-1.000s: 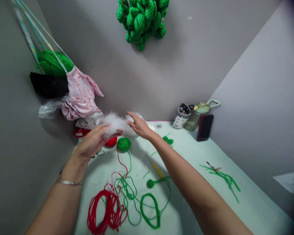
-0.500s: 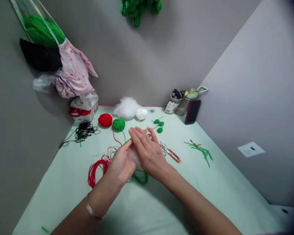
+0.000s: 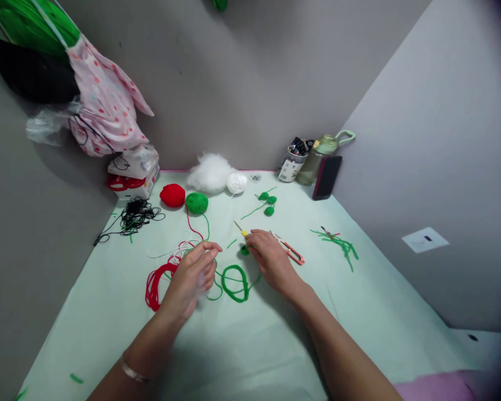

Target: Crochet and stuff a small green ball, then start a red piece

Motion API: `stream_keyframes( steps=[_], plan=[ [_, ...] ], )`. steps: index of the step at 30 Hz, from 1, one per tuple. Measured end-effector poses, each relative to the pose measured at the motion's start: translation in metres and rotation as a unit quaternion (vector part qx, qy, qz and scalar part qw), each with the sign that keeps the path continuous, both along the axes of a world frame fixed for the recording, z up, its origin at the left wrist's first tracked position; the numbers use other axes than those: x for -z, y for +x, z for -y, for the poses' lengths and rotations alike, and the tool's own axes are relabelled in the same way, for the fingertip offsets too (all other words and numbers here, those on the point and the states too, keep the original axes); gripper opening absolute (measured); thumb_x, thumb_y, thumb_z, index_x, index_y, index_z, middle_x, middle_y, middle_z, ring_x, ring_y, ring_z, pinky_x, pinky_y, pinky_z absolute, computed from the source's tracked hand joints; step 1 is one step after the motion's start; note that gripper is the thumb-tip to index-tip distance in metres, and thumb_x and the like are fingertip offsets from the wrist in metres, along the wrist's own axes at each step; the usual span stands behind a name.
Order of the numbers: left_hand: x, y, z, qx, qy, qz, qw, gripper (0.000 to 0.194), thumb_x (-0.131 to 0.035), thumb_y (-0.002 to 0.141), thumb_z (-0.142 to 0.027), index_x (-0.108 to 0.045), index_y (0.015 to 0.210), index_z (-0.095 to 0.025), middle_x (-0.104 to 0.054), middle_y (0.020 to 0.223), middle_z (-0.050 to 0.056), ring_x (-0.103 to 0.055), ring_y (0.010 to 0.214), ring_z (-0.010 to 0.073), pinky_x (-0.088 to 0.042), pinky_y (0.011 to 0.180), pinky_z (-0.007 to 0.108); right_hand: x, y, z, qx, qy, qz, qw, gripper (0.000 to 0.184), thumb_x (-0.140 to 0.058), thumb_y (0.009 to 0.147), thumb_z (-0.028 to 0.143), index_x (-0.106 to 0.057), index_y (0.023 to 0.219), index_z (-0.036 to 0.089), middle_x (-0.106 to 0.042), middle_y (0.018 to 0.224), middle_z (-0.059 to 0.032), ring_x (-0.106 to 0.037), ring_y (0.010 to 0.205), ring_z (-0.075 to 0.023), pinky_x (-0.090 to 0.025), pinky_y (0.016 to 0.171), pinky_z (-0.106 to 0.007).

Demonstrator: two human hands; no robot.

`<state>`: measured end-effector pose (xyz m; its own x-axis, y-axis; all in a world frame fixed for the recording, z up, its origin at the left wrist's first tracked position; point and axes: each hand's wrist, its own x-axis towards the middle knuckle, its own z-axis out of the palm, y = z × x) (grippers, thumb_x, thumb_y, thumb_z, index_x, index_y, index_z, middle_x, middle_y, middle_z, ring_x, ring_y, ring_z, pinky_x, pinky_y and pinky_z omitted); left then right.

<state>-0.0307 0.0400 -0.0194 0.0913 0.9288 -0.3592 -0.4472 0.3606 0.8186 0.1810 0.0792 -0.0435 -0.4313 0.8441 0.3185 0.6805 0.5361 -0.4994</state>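
My left hand (image 3: 192, 278) is raised over the table with its fingers curled in. A wisp of white stuffing (image 3: 202, 285) shows at its palm. My right hand (image 3: 271, 259) is down at the tabletop, its bent fingertips on a small green crocheted piece (image 3: 244, 250), partly covered. Just beyond these fingertips a yellow-handled crochet hook (image 3: 242, 230) sticks out; its rear end is hidden. Between my hands lies a loop of green yarn (image 3: 246, 289), with a strand running toward my right hand. Orange-handled thread snips (image 3: 294, 254) lie right beside that hand.
Red yarn (image 3: 152, 289) lies left of my left hand. Behind are a red ball (image 3: 172, 195), a green ball (image 3: 196, 203), white fluff (image 3: 211, 174) and small green crocheted pieces (image 3: 271, 200). A phone (image 3: 328, 177) and bottle (image 3: 311, 167) stand back right; green scraps (image 3: 340, 243) lie right.
My hands were pressed together around white stuffing and have come apart. The right hand has moved down to the green piece; the left has drawn back with the stuffing. The view has tilted down.
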Motion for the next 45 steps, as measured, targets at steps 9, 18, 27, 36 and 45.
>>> stream_keyframes(
  steps=[9, 18, 27, 36, 45],
  plan=[
    [0.015, 0.017, 0.014, 0.174, 0.123, -0.237, 0.948, 0.022, -0.073, 0.084, -0.035, -0.07, 0.102, -0.022, -0.071, 0.104, 0.005, -0.064, 0.1, 0.0238, -0.049, 0.087, 0.032, -0.032, -0.018, 0.036, -0.076, -0.18, -0.271, 0.942, 0.016, -0.058, 0.096, 0.01, -0.07, 0.095, 0.021, -0.074, 0.097, -0.0044, -0.069, 0.093, -0.0182, -0.052, 0.085, -0.03],
    [0.014, 0.017, 0.013, 0.219, 0.098, -0.245, 0.94, 0.016, -0.072, 0.08, -0.034, -0.066, 0.078, -0.02, -0.06, 0.073, -0.001, -0.052, 0.066, 0.0153, -0.04, 0.061, 0.027, -0.037, -0.009, 0.028, -0.073, -0.335, -0.298, 0.891, 0.025, -0.052, 0.103, 0.033, -0.067, 0.088, 0.019, -0.066, 0.084, -0.0031, -0.06, 0.079, -0.0173, -0.047, 0.076, -0.031],
    [0.011, 0.007, 0.008, 0.238, 0.088, -0.239, 0.937, 0.016, -0.073, 0.083, -0.035, -0.069, 0.078, -0.02, -0.065, 0.078, 0.0, -0.058, 0.072, 0.0156, -0.044, 0.07, 0.028, -0.035, -0.002, 0.021, -0.011, -0.323, -0.442, 0.837, 0.023, -0.058, 0.097, 0.025, -0.071, 0.079, 0.022, -0.075, 0.109, -0.0056, -0.062, 0.111, -0.0223, -0.041, 0.098, -0.035],
    [0.016, -0.016, 0.003, 0.251, 0.049, -0.198, 0.946, 0.031, -0.076, 0.085, -0.05, -0.071, 0.089, -0.019, -0.069, 0.082, 0.002, -0.052, 0.061, 0.0113, -0.037, 0.056, 0.023, -0.036, 0.002, 0.018, -0.017, -0.411, -0.553, 0.725, 0.008, -0.057, 0.09, 0.022, -0.063, 0.084, 0.021, -0.076, 0.092, -0.0055, -0.067, 0.074, -0.018, -0.046, 0.066, -0.029],
    [0.023, -0.011, 0.004, 0.201, 0.049, -0.157, 0.966, 0.03, -0.075, 0.087, -0.05, -0.068, 0.087, -0.02, -0.066, 0.076, -0.002, -0.05, 0.055, 0.0082, -0.037, 0.051, 0.02, -0.031, -0.009, 0.033, -0.078, -0.341, -0.216, 0.911, 0.061, -0.076, 0.09, 0.033, -0.053, 0.146, 0.027, -0.07, 0.121, -0.0061, -0.048, 0.062, -0.0089, -0.042, 0.058, -0.025]
  ],
)
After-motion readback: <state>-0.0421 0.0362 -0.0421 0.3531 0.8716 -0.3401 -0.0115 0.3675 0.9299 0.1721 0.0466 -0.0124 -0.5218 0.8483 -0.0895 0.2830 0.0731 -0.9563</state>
